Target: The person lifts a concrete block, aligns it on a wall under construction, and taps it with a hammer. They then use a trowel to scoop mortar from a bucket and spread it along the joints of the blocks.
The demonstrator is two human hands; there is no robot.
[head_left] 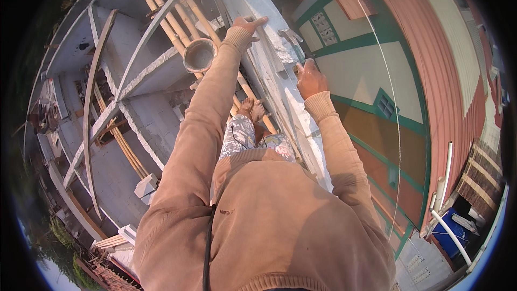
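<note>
My left hand (249, 26) rests at the edge of a pale, unfinished wall (272, 35), its fingers stretched out and holding nothing that I can see. On the other side of the wall top, my right hand (312, 80) is closed, with thumb and finger close together; what they grip, if anything, is hidden. Just beyond it, a small grey piece (291, 35), too unclear to name, sits on the wall's outer edge. A round mortar bucket (198, 55) stands beside my left forearm, above the bamboo poles.
My bare feet (252, 110) stand on bamboo poles (186, 19) along the wall. Grey concrete beams (148, 78) cross the open rooms below left. A thin white string (389, 70) hangs at right, before a green-trimmed house (371, 73) and a reddish metal roof (439, 48).
</note>
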